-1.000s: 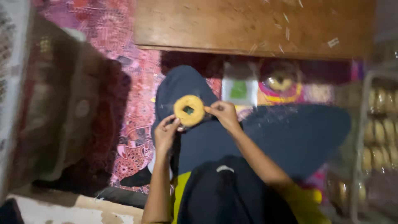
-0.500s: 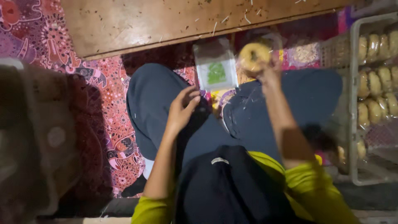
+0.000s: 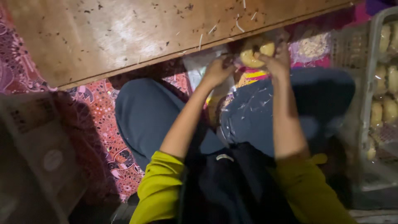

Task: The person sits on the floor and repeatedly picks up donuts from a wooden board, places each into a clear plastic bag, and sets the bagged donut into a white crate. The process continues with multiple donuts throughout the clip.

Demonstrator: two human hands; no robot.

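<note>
A yellow ring-shaped food piece (image 3: 253,58) with a hole in its middle is held just under the near edge of the wooden table (image 3: 137,37), above my lap. My right hand (image 3: 278,62) grips its right side from above. My left hand (image 3: 217,72) has its fingers curled against the ring's left edge, over a clear plastic bag (image 3: 198,68) lying on the floor mat. My crossed legs in dark trousers (image 3: 149,116) are below both hands.
A wire crate (image 3: 367,108) at the right holds several pale yellow pieces (image 3: 389,110). A grey plastic container (image 3: 37,153) stands at the left. A red patterned mat (image 3: 99,124) covers the floor. The low table has scraps scattered on its top.
The ring went from my lap up and to the right, toward the table edge. My left hand left my lap and joined the right hand at the ring. The camera view shifted right.
</note>
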